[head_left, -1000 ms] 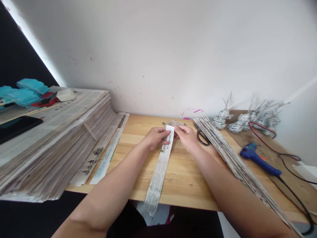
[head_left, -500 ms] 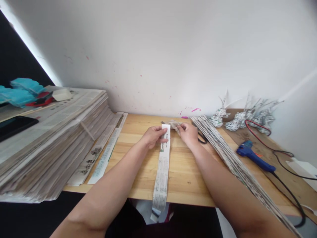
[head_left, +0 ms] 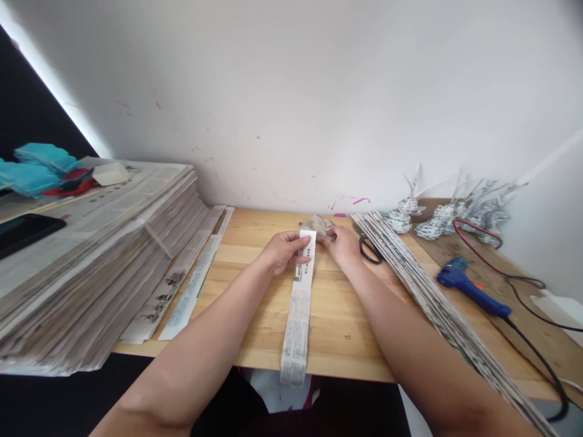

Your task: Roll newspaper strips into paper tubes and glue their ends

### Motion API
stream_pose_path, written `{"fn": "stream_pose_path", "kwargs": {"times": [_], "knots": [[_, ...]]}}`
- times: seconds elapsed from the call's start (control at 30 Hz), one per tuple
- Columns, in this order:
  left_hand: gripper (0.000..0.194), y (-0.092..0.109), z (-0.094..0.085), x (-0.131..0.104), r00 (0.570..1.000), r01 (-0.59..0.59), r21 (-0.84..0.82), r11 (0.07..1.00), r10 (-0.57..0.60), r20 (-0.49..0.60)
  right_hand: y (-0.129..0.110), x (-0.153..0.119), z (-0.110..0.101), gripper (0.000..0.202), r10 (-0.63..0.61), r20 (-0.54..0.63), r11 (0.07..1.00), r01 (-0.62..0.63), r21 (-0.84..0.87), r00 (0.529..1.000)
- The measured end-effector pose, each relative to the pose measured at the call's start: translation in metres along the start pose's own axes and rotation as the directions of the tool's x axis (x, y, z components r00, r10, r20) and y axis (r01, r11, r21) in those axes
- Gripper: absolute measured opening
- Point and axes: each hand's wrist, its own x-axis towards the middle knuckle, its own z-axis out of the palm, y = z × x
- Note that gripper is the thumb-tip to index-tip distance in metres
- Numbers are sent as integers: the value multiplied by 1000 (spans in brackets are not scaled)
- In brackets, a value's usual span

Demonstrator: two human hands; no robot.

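Observation:
A long newspaper strip [head_left: 297,328] runs toward me over the wooden table, and its near end hangs past the front edge. My left hand [head_left: 286,254] pinches the strip near its far end, thumb on top. Just to the right, my right hand [head_left: 342,244] is closed at a crumpled grey-beige cloth [head_left: 317,226], its thumb and forefinger pressed together on the cloth's edge. Part of the cloth lies behind the strip's far end. Black-handled scissors [head_left: 371,250] lie to the right of my right hand, partly hidden by it.
A tall newspaper stack [head_left: 109,261] stands left, carrying a phone [head_left: 30,233] and blue items [head_left: 40,167]. Cut newspaper strips [head_left: 194,297] lie beside it. Rolled paper sticks [head_left: 410,276], a blue glue gun [head_left: 473,288] with its cable and woven paper figures [head_left: 401,215] are right.
The strip's hanging end has drawn up a little toward the table edge. The cloth by my right hand has bunched up higher. Both hands stay in nearly the same place.

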Motion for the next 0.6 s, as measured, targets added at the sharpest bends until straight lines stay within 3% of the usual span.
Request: {"fn": "stream_pose_path", "kwargs": {"times": [0.13, 0.33, 0.4, 0.5, 0.6], "knots": [[24, 0, 2, -1, 1000, 20, -1, 1000, -20, 4, 4, 3, 0, 22, 58, -67, 990, -50, 128, 996], [24, 2, 3, -2, 1000, 8, -1, 1000, -8, -24, -2, 2, -4, 34, -36, -205, 933, 106, 344, 978], [26, 2, 2, -1, 1000, -2, 7, 1000, 2, -31, -9, -2, -9, 31, -52, -162, 920, 111, 376, 985], [25, 2, 1, 0, 999, -9, 9, 1000, 9, -42, -19, -8, -14, 29, -6, 29, 873, -9, 488, 1000], [21, 3, 2, -1, 999, -9, 18, 1000, 9, -30, -23, -11, -12, 35, 76, 214, 715, -203, 669, 974]]}}
